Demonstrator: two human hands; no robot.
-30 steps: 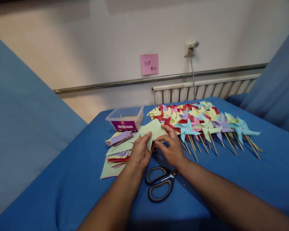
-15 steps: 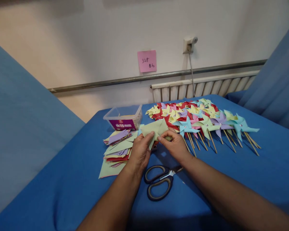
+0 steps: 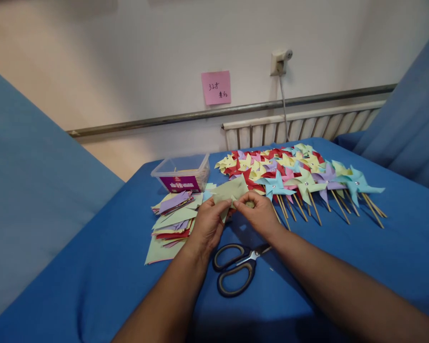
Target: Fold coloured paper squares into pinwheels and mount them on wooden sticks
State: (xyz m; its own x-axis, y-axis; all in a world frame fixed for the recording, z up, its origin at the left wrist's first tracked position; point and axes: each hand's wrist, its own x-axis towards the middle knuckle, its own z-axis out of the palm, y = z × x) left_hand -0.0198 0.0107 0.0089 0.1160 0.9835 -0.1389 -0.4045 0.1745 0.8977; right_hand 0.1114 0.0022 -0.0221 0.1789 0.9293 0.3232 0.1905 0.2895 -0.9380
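Note:
A pale green sheet of paper [image 3: 238, 187] is held up between both hands above the table. My left hand [image 3: 211, 220] is closed on its left side, with the thumb lying on the paper. My right hand [image 3: 258, 211] pinches the paper's right part, which curls over near the fingertips. Both thumbs almost meet at the middle of the sheet. Below the hands lie scissors [image 3: 236, 281] with dark handles, their blade tips partly hidden by my right forearm. To the left are stacks of coloured paper pieces [image 3: 175, 224] in green, purple, yellow and red.
Many finished paper pinwheels [image 3: 306, 183] on wooden sticks cover the table's far right. A clear plastic box [image 3: 180, 174] with a purple label stands behind the paper stacks. Blue cloth [image 3: 110, 276] covers the table. A pink note [image 3: 216, 88] and a socket [image 3: 279, 63] are on the wall.
The paper's upper right flap has been folded in toward the middle, where both thumbs now meet. The camera view has shifted slightly; the scissors and stacks lie as before.

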